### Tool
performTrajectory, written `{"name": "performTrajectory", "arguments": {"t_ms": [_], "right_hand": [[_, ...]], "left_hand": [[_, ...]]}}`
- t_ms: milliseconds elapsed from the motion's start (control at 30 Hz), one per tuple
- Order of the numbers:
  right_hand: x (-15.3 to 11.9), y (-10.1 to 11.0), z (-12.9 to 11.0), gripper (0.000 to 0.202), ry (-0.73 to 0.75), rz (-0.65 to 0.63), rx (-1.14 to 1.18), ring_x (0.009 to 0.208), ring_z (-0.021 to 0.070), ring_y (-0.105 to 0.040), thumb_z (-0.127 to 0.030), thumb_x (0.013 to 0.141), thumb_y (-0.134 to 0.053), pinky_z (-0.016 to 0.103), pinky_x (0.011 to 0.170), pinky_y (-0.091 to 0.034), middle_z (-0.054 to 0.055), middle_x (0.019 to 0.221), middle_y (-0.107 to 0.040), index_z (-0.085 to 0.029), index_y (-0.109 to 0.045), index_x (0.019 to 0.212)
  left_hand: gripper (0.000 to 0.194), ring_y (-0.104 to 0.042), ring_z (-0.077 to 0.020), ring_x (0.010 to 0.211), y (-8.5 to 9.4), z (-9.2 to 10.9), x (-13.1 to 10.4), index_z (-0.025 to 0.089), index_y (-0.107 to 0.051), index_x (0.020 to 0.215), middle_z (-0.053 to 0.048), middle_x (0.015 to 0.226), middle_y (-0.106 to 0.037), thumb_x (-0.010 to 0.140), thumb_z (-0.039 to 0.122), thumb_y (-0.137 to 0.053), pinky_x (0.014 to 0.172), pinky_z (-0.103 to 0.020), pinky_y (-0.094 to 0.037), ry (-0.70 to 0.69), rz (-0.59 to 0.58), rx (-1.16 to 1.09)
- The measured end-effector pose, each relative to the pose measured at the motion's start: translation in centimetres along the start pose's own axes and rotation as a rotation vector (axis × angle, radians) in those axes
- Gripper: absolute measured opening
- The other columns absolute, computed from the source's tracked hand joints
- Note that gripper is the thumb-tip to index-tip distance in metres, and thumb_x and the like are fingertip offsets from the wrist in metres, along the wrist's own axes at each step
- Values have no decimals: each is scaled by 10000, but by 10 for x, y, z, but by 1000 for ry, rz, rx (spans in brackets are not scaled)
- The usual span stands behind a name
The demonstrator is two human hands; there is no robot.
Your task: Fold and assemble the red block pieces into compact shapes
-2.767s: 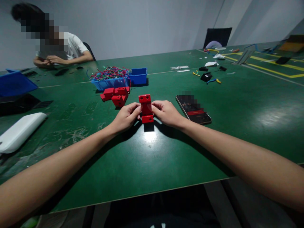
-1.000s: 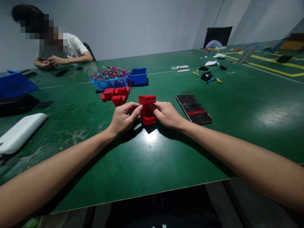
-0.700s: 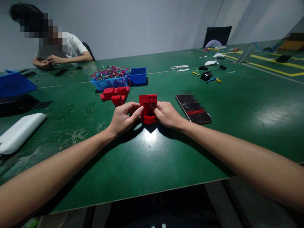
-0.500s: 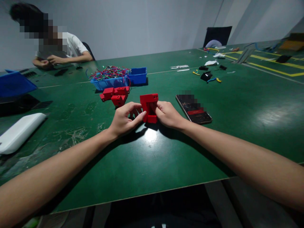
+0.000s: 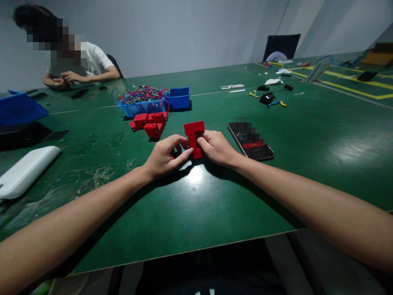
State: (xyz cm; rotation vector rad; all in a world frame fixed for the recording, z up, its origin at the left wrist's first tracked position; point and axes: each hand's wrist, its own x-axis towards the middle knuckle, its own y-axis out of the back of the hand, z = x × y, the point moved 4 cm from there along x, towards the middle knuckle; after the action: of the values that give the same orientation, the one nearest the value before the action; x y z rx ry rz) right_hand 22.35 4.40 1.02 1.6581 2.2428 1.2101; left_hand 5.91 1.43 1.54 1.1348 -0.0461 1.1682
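A red block with cut-outs stands upright between my hands, above the green table. My right hand grips its right side, the thumb in front. From the left, my left hand has its thumb and fingertips against the block's left edge, its fingers curled. Several red blocks lie in a group beyond my left hand. Just to the right of my right hand rests a phone, its screen lit.
Behind the red blocks are a blue bin full of wires and another blue bin. A white case lies left. Pliers lie back right. Across the table sits a person in white.
The red block has turned, so its left side now shows a recess and it looks narrower. My left hand has moved slightly right with it; my right hand has barely moved.
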Motion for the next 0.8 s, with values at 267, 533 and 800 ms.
{"name": "performTrajectory", "arguments": {"t_ms": [267, 533, 800], "right_hand": [[0, 0, 2, 290, 29, 10, 58, 753, 179, -631, -166, 927, -414, 271, 715, -401, 74, 824, -718, -139, -677, 810], [-4, 1, -5, 297, 194, 40, 131, 837, 216, -649, -273, 954, -416, 308, 764, -438, 105, 926, -725, -124, -673, 940], [-5, -2, -8, 222, 308, -18, 86, 939, 221, -650, -245, 955, -454, 321, 838, -461, 113, 1000, -711, -139, -638, 1018]], "left_hand": [[274, -592, -102, 658, -3, -1, -1, 157, -600, 992, -32, 877, -665, 836, 345, -725, 585, -200, -504, -40, -53, 30], [399, -594, -114, 645, -3, -11, 0, 164, -575, 1102, -26, 919, -669, 794, 357, -740, 583, -229, -511, 47, -47, 91], [311, -691, -218, 897, -8, -16, 2, 156, -675, 1017, -74, 997, -727, 804, 381, -696, 812, -339, -574, 70, -84, 44]]}}
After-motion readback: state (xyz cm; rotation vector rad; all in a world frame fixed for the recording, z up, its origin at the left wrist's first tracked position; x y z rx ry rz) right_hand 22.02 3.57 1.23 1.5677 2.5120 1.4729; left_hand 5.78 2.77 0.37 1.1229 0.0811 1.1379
